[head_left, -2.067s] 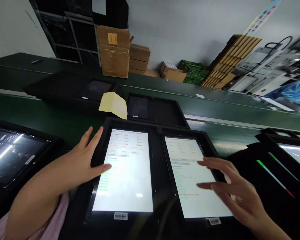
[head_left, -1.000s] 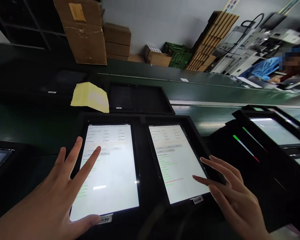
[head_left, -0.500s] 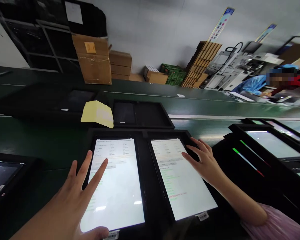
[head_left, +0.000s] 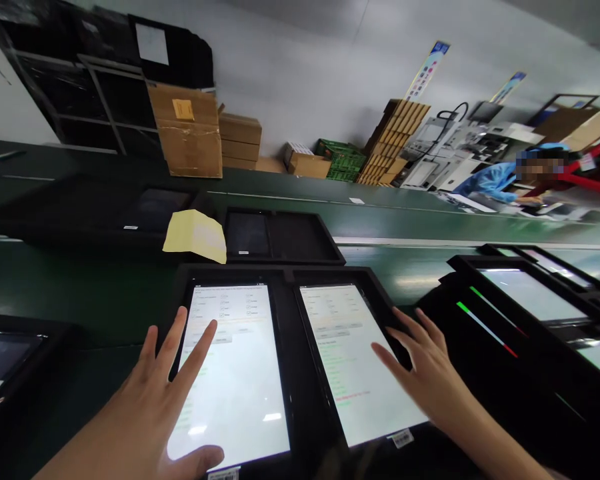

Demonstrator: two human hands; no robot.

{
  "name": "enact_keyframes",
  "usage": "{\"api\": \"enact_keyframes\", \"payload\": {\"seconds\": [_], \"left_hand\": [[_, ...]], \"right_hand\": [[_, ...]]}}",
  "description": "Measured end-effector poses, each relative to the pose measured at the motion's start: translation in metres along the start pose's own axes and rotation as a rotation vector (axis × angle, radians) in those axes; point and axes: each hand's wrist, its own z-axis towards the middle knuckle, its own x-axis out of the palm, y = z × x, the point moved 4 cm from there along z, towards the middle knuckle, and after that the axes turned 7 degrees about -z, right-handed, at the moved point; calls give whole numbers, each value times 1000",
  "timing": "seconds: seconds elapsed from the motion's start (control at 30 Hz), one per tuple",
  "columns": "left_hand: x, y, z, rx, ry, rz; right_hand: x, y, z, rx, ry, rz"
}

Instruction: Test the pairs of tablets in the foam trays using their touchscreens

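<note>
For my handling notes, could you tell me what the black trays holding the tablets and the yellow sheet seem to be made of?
The black tray looks like moulded plastic or dense foam: matte, with squared edges; the view leaves it open. The yellow sheet looks like thin matte paper, with crisp bent edges.

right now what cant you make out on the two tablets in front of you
head view:
left tablet text: too small, washed by glare, part under the left hand
right tablet text: too small, part under the right hand
barcode label: cut off by the bottom edge
yellow sheet print: blurred
</note>
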Motion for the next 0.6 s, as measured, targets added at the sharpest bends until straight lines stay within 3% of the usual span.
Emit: {"api": "enact_keyframes", "payload": {"seconds": [0.17,0.33,0.47,0.53,0.6], "left_hand": [[12,13,7,-32,157,-69],[15,16,8,-8,95,-72],[21,20,7,0,108,-92],[23,22,6,4,92,-97],[26,22,5,20,46,-98]], "right_hand": [[-17,-5,-8,313,232,305],[-43,5,-26,532,411,766],[-57,4,-43,562,602,726],[-68,-7,-35,590,598,693],[-82,-17,-9,538,500,681]]}}
